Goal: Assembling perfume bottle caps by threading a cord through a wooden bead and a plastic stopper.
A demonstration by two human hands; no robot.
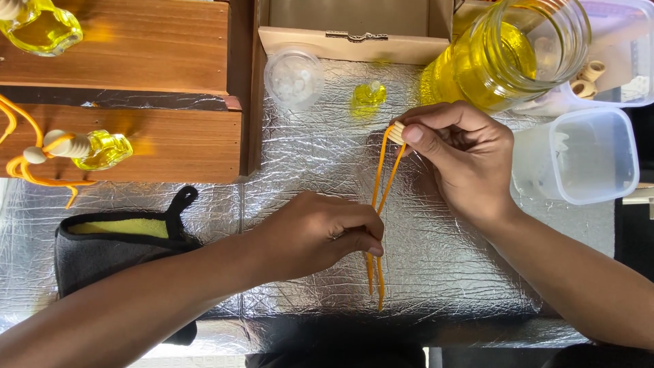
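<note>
- Hands: two, both the person's own, at work over a foil-covered counter point(327, 170).
- Right hand point(463, 160) — its grip is pinched, thumb and fingers closed on one small ribbed wooden cap point(396, 131), held above the foil.
- Left hand point(320, 232) — its grip is closed on one orange cord point(379, 204), nipped between thumb and forefinger lower down.
- The cord runs as two strands from the cap down through the left hand; two loose ends hang below it, near the counter's front edge.
- Small bottles of yellow liquid: three in view. One uncapped bottle point(368, 95) stands on the foil just beyond the right hand; one finished bottle point(95, 148), with wooden cap and orange cord, lies on a wooden board point(170, 146) at the left; one corner bottle point(41, 27) sits on a second board point(150, 48) behind.
- One big glass jar point(507, 51) of yellow liquid stands beyond the right hand.
- Clear plastic tubs: two, a near tub point(579, 157) and a far tub point(620, 54).
- One round lidded cup point(293, 76) and one dark cloth point(122, 245) with a yellow face.
</note>
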